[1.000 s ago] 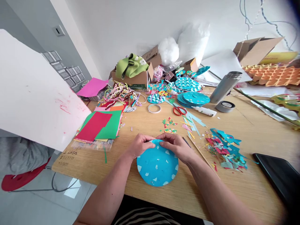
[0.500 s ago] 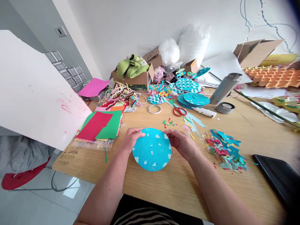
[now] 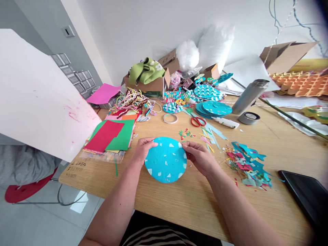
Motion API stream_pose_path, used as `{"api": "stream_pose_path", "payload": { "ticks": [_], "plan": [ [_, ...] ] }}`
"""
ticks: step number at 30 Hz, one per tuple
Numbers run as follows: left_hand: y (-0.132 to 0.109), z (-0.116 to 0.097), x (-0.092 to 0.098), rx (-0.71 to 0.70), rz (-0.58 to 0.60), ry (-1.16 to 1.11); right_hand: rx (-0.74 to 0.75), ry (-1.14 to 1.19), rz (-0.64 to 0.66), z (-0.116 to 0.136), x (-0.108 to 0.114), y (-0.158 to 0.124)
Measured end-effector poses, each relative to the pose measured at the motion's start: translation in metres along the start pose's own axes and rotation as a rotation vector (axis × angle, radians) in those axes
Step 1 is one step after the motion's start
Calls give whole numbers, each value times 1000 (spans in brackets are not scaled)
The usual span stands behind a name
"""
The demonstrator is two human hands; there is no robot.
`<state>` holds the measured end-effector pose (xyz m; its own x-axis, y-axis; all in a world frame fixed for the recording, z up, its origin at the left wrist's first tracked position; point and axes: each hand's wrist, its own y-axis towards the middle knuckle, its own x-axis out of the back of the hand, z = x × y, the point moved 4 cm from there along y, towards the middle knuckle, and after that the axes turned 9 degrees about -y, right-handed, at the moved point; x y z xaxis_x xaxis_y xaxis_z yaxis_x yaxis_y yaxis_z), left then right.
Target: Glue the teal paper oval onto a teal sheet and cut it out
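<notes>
Between my hands is a round blue paper disc (image 3: 165, 162) with pale, irregular patches scattered over its face. My left hand (image 3: 145, 150) pinches its upper left edge, thumb on the front. At the upper right edge, my right hand (image 3: 198, 153) grips the disc between thumb and fingers. The disc's face is turned up toward me, above the near part of the wooden table (image 3: 159, 201). Just beyond it lie tiny coloured paper bits (image 3: 186, 133), a roll of tape (image 3: 170, 118) and red-handled scissors (image 3: 198, 122).
Coloured paper sheets (image 3: 119, 136) lie at the left beside a white board (image 3: 46, 99). A stack of blue discs (image 3: 217, 108), a glue bottle (image 3: 227, 122) and a steel flask (image 3: 250, 96) stand farther back. Paper scraps (image 3: 249, 165) and a black phone-like device (image 3: 304, 194) are at the right.
My right hand's fingers have closed in on the disc's upper right edge. The disc has tilted and turned slightly. The whole view has shifted a little.
</notes>
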<state>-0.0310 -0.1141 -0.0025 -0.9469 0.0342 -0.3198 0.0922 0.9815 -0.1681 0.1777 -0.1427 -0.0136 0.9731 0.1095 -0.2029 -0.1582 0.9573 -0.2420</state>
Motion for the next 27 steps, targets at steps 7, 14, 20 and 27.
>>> {"api": "stream_pose_path", "payload": {
  "ticks": [7, 14, 20, 27],
  "plan": [
    [6, 1, 10, -63, -132, -82, -3, -40, 76, 0, -3, -1],
    [4, -6, 7, -170, -163, -102, 27, -64, 114, -4, -7, -1],
    [2, -7, 6, -168, -169, -111, 62, -80, 115, -3, -9, -2],
    [2, -6, -3, -162, -14, -157, 103, -10, 26, 0, -6, -1]
  ]
}}
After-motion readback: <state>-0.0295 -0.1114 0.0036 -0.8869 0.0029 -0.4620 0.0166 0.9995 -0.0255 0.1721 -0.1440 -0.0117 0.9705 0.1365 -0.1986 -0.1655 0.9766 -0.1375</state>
